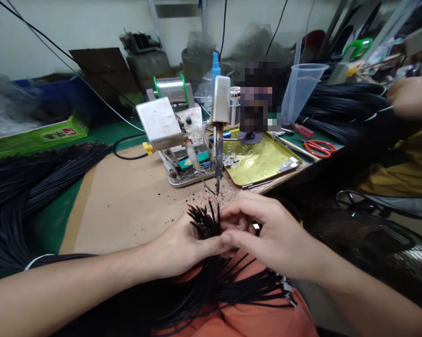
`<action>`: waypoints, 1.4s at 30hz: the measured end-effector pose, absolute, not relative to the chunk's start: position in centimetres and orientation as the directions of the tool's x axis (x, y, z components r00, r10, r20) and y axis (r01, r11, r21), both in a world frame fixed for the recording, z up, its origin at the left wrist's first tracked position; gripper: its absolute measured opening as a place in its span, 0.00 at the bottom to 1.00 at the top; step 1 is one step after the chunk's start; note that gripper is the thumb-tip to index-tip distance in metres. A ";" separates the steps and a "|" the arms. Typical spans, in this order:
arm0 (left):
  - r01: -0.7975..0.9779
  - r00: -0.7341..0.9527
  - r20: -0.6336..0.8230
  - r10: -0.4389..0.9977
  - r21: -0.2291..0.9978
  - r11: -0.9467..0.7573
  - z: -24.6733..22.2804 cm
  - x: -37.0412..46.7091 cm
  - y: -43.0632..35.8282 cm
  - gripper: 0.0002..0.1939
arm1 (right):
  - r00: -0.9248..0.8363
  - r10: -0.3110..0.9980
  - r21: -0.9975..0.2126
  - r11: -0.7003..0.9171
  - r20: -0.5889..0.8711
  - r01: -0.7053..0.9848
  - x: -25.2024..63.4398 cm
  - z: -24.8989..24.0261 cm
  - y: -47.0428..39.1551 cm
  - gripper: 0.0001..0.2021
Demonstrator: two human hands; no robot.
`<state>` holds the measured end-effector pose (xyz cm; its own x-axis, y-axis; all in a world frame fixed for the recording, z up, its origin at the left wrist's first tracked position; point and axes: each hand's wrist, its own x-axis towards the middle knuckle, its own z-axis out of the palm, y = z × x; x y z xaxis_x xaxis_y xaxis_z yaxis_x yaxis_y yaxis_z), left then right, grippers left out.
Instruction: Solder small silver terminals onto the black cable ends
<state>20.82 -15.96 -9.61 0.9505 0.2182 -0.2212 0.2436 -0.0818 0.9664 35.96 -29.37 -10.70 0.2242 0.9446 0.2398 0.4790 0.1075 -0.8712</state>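
Observation:
My left hand (182, 248) is closed around a bundle of thin black cables (205, 224), whose stripped ends with small reddish tips fan out above my thumb. Close against it, my right hand (256, 220) is closed with its fingers pinched at one cable standing at the bundle's right edge. That cable's end points up just below the tip of a soldering iron (218, 161) mounted tip-down on a stand. A small white square (255, 226) shows at my right fingers; what it is I cannot tell. The cables' lower lengths lie across my lap.
The solder feeder (161, 124) carries a solder wire spool (172, 89). Small metallic pieces lie on a yellow tray (253, 164); red-handled scissors (319, 148) are beyond. More black cables (14, 201) lie left on the green table. At right are a fan (372, 243) and another person's arm (412, 96).

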 end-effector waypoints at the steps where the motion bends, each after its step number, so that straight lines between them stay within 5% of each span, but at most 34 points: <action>1: 0.217 0.957 -0.191 0.216 0.971 -0.099 -9.7 20.8 -15.9 0.07 | 0.241 0.929 -0.858 0.131 0.282 0.497 35.3 -10.9 -29.1 0.01; 16: 0.194 0.968 -0.169 0.185 0.973 -0.127 -9.6 20.7 -16.0 0.08 | 0.412 0.909 -0.994 0.024 0.066 0.107 34.7 -11.9 -28.3 0.10; 21: 0.205 0.966 -0.175 0.187 0.967 -0.151 -9.9 20.7 -16.1 0.07 | 0.396 0.897 -0.965 0.107 0.197 0.238 34.4 -12.1 -28.3 0.05; 26: 0.275 0.933 -0.241 0.268 0.957 -0.097 -10.0 20.6 -16.1 0.09 | 0.453 0.890 -0.988 -0.010 0.061 0.153 35.4 -12.4 -28.2 0.07; 31: 0.313 0.835 -0.327 0.443 0.944 0.108 -10.4 20.6 -16.5 0.14 | 0.443 0.896 -0.943 -0.158 -0.011 0.295 37.1 -12.8 -28.0 0.07; 42: 0.187 0.861 -0.242 0.447 0.969 0.162 -9.7 20.6 -16.4 0.14 | 0.358 0.932 -0.998 0.037 0.050 0.042 34.7 -12.7 -28.3 0.08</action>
